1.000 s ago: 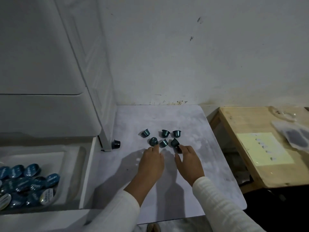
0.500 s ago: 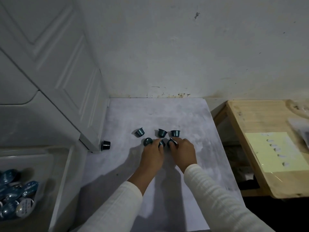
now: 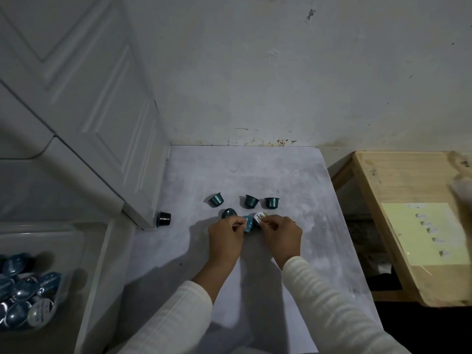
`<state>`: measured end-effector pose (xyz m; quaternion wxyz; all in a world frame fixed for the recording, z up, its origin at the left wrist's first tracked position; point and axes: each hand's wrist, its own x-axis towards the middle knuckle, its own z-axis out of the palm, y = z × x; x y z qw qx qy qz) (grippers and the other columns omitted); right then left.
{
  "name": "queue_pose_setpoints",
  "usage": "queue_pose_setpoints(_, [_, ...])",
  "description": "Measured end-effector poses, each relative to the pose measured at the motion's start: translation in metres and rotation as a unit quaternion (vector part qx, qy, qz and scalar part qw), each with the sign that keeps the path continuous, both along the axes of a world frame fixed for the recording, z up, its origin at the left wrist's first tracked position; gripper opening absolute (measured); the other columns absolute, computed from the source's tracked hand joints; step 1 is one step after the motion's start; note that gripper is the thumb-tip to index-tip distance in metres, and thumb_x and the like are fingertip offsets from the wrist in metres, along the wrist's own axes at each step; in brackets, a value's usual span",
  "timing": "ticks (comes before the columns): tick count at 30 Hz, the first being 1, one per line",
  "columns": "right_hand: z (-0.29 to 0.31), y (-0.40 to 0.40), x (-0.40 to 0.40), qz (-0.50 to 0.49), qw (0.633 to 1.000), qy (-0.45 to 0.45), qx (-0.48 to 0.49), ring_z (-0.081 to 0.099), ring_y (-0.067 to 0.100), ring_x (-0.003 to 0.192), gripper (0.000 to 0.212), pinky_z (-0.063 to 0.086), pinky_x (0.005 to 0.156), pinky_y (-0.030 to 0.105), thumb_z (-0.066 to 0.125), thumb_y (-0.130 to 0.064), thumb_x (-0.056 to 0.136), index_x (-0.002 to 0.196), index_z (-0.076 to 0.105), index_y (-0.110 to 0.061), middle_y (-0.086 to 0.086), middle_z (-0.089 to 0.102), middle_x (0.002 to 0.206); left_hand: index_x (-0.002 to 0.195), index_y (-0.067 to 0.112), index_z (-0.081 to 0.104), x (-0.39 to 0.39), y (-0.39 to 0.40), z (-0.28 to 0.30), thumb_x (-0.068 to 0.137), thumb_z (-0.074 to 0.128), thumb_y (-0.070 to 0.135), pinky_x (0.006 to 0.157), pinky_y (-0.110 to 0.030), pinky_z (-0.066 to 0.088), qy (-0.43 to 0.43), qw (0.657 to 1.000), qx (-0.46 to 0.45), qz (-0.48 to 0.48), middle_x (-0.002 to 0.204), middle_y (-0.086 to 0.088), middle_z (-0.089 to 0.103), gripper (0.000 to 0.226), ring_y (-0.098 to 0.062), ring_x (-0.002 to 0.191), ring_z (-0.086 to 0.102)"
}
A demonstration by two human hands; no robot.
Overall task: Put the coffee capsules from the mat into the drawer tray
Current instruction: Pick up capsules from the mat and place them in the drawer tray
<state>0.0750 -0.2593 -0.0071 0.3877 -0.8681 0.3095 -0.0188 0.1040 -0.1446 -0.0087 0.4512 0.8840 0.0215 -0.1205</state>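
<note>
Capsules (image 3: pixel 272 202) are sitting on the grey mat (image 3: pixel 293 175), three in a row just beyond my fingers and one more (image 3: pixel 229 213) right at the left fingertips. I am pinching a capsule (image 3: pixel 247 223) with the left hand (image 3: pixel 224 237), fingers curled on its rim, and I am gripping a foil-topped capsule (image 3: pixel 259 217) with the right hand (image 3: pixel 281 235); the two held capsules are touching. A dark capsule (image 3: pixel 163 218) is lying well left of the fingers, against the white door (image 3: pixel 89 111). Farther left and nearer me, the drawer tray (image 3: pixel 63 241) is holding a heap of blue capsules (image 3: pixel 23 290). Right of the fingers a wooden table (image 3: pixel 408 190) is carrying a yellow sheet (image 3: pixel 421 233).
</note>
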Motion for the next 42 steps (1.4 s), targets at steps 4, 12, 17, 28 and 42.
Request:
queue_pose_setpoints(4, [-0.001,0.0,-0.006,-0.058,0.996,-0.019,0.07,0.059,0.008,0.077,0.016,0.036,0.066,0.0,0.062,-0.005,0.081,0.088,0.074,-0.012,0.005,0.072,0.093,0.094,0.011,0.074,-0.002,0.004,0.001,0.082,0.066,0.007,0.077,-0.018,0.048,0.018,0.999,-0.034,0.033,0.096,-0.007,0.074,0.015,-0.014,0.085,0.067])
queue_pose_setpoints(12, [0.016,0.007,-0.012,-0.127,0.957,-0.115,0.234,0.064,0.016,0.075,0.018,0.052,0.075,0.023,0.066,-0.001,0.078,0.075,0.073,-0.018,0.004,0.072,0.079,0.096,0.015,0.074,-0.01,0.021,0.022,0.083,0.063,0.007,0.084,-0.021,0.05,0.014,0.996,-0.076,0.05,0.098,-0.003,0.074,0.019,-0.008,0.083,0.064])
queue_pose_setpoints(17, [0.045,0.017,-0.01,-0.1,0.924,-0.18,0.324,0.064,0.02,0.079,0.019,0.056,0.079,0.027,0.063,0.007,0.078,0.085,0.072,-0.009,0.012,0.071,0.089,0.094,0.017,0.074,-0.012,0.039,0.056,0.085,0.06,0.005,0.075,-0.008,0.046,-0.023,0.993,-0.11,0.044,0.093,0.002,0.073,0.021,-0.003,0.08,0.063])
queue_pose_setpoints(28, [0.12,0.1,-0.009,0.042,0.91,-0.217,0.351,0.066,0.01,0.063,0.021,0.049,0.061,0.022,0.061,0.004,0.082,0.081,0.072,-0.014,-0.005,0.073,0.066,0.093,0.014,0.074,-0.006,0.152,0.126,0.086,0.057,0.003,0.058,0.002,0.041,-0.08,0.989,-0.121,0.019,0.089,0.002,0.071,0.022,0.003,0.07,0.06])
queue_pose_setpoints(42, [0.124,0.294,0.008,0.178,0.933,-0.136,0.282,0.065,0.013,0.07,0.023,0.053,0.065,0.018,0.065,0.002,0.079,0.074,0.073,-0.018,0.0,0.073,0.076,0.093,0.016,0.074,0.019,0.375,0.131,0.086,0.06,0.007,0.063,-0.015,0.042,-0.052,0.998,0.014,-0.038,0.093,-0.006,0.072,0.018,-0.009,0.076,0.059])
